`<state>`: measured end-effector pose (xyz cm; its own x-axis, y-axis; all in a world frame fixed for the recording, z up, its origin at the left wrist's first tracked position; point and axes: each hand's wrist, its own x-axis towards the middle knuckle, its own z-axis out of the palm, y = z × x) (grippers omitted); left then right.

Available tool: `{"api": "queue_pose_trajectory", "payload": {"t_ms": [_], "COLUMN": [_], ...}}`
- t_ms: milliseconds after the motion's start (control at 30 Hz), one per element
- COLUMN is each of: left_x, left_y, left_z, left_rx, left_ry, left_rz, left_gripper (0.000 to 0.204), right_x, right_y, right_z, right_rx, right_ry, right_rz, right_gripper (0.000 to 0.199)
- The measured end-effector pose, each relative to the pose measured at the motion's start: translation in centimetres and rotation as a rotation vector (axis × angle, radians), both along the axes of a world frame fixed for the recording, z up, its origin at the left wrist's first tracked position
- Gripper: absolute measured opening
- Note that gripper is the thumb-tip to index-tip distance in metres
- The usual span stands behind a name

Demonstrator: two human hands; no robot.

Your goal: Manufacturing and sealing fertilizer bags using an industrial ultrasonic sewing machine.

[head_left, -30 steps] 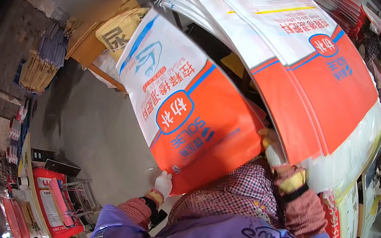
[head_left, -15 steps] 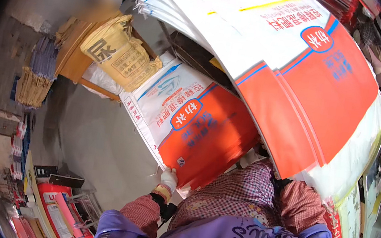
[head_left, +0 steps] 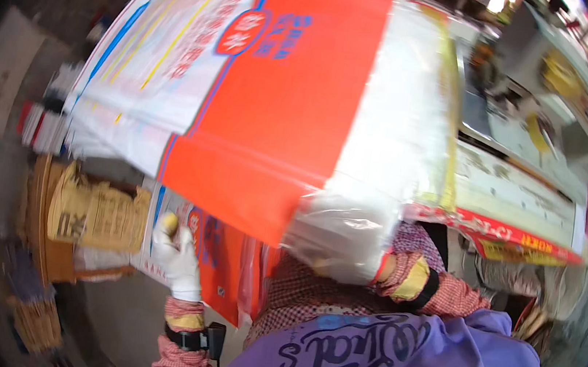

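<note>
A stack of red and white printed woven sacks fills the upper middle, its near edge blurred by motion. At the right end of the stack lies a clear plastic layer. My right hand is at the plastic's lower corner; only its wrist side shows, and the fingers are hidden. On the left, my left hand, in a white glove with a yellowish fingertip, is over a lower red and white sack. Its fingers look apart, with nothing visible in them, though slightly blurred.
A tan printed sack sits by a wooden piece of furniture at the left. To the right stands a pale worktable with machine parts on it and a red and yellow strip along its edge. Tied bundles lie lower left.
The view has turned toward the right, and the sack stack appears farther left. My left hand has let go of the lower sack's edge. My right wrist has come into view beside the plastic.
</note>
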<state>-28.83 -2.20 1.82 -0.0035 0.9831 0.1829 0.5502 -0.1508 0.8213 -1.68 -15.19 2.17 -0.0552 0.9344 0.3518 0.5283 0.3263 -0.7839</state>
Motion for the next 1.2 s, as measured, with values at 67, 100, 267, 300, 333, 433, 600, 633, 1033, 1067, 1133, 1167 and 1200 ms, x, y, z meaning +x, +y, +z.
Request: {"api": "queue_pose_trajectory", "payload": {"t_ms": [67,100,267,300,333,433,600,633,1033,1067,1133,1167,1200], "left_x": [7.2,10.3,21.0,22.5,23.8,26.3,27.7,27.9,29.7,30.4,31.9,31.9,31.8], "left_y": [0.1,0.0,-1.7,-2.2,-2.7,-3.2,-1.3,-1.3,-0.7,-0.2,0.7,1.4,1.7], "left_z": [7.2,9.3,13.5,14.0,14.8,15.7,9.9,9.6,10.2,10.3,9.3,9.1,9.1], "left_rx": [0.361,0.539,0.562,0.366,0.38,-0.598,0.455,0.24,0.57,0.498,0.397,0.4,0.333], "left_ry": [0.118,0.16,0.654,0.903,0.905,0.772,0.75,0.88,0.538,0.65,0.764,0.757,0.814], "left_rz": [-0.351,-0.482,-1.168,-1.302,-1.318,-1.297,-1.28,-1.269,-1.245,-1.204,-1.213,-1.217,-1.23], "left_gripper": [0.017,0.015,0.023,0.027,0.027,0.037,0.028,0.022,0.033,0.034,0.029,0.029,0.021], "right_x": [0.0,0.2,1.8,2.5,3.2,4.5,6.0,6.5,12.1,12.0,12.4,12.5,12.6], "right_y": [-0.8,-1.9,-5.3,-5.7,-6.2,-7.6,-8.8,-8.9,-7.1,-6.9,-6.8,-6.8,-6.8], "right_z": [1.1,1.3,4.7,5.4,7.0,4.9,5.6,6.1,6.1,6.3,6.1,6.1,6.4], "right_rx": [0.385,0.394,-0.504,-0.528,-0.55,-0.47,-0.388,-0.384,-0.137,-0.129,-0.118,-0.11,-0.106], "right_ry": [-0.195,-0.203,-0.098,-0.038,-0.04,0.279,0.349,0.352,1.317,1.326,1.323,1.324,1.325], "right_rz": [-0.12,-0.153,0.34,0.376,0.334,0.21,0.024,0.019,-0.641,-0.63,-0.637,-0.631,-0.64], "right_gripper": [0.027,0.027,0.033,0.032,0.03,0.025,0.024,0.024,0.02,0.021,0.021,0.021,0.021]}}
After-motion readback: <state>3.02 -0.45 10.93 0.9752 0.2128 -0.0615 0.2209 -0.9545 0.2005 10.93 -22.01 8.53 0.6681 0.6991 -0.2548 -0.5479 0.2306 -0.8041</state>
